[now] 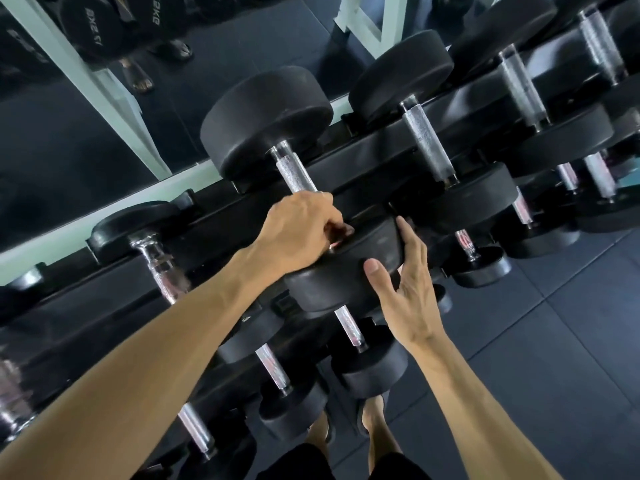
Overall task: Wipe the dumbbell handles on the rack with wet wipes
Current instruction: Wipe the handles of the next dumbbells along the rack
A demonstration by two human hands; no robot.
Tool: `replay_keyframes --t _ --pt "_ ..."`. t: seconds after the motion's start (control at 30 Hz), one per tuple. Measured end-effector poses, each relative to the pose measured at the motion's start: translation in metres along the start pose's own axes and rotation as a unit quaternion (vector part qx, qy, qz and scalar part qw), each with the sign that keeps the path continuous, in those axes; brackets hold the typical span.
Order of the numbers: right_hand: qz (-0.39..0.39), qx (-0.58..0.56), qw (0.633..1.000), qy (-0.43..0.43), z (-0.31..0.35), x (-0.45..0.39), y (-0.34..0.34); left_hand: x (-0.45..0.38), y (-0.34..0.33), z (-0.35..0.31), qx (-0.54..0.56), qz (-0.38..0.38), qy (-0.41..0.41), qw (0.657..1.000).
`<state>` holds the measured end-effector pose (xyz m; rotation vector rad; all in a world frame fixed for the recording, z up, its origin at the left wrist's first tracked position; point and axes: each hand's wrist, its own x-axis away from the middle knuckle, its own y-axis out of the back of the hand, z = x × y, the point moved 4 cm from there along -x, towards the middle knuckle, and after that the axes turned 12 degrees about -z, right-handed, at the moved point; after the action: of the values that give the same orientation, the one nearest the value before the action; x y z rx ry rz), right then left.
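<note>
Wiping in hand: left hand point(299, 230) clenched round handle point(296, 174), wipe unseen; right hand point(398, 289) released against head point(346, 282); other handles apparently pending.

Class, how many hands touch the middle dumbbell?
2. The left hand grips the dumbbell by its handle; the right hand rests open against its near end.
</note>
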<state>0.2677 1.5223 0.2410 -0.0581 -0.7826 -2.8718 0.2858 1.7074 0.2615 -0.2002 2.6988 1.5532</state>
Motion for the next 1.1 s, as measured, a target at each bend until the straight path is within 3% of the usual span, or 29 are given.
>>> replay_keyframes --t 0.2,0.33,0.4,0.53,0.6,0.77,0.93,0.97,1.1 --pt "0.002 -0.001 1.0 -0.009 0.0 0.0 0.0 -0.009 0.022 0.014 0.036 -0.14 0.044 0.989" --pt "0.001 -0.009 1.0 -0.011 0.0 0.001 -0.001 0.003 0.003 -0.003 0.017 -0.023 0.012 1.0" --pt "0.003 -0.01 1.0 -0.012 0.0 0.0 0.001 -0.001 0.005 -0.008 -0.015 -0.021 0.011 1.0" --pt "0.021 -0.001 1.0 -0.01 -0.002 -0.001 0.004 -0.024 0.034 0.007 -0.087 -0.139 0.058 0.985" --pt "0.026 0.005 1.0 -0.007 -0.002 -0.001 0.004 -0.022 0.041 0.017 -0.031 -0.2 0.105 0.974" --pt "0.03 0.007 0.999 0.01 -0.004 -0.004 0.004 0.0 0.003 -0.004 0.062 -0.047 0.102 0.992" --pt "0.047 0.014 0.999 0.018 -0.004 -0.007 0.007 -0.012 0.026 0.007 0.012 -0.19 0.133 0.973" --pt "0.05 0.015 0.998 0.018 -0.003 -0.008 0.008 -0.011 0.026 0.007 0.029 -0.173 0.141 0.974" --pt "0.057 0.01 0.998 0.019 -0.002 -0.009 0.009 -0.003 0.005 -0.01 -0.008 0.025 0.075 0.997"
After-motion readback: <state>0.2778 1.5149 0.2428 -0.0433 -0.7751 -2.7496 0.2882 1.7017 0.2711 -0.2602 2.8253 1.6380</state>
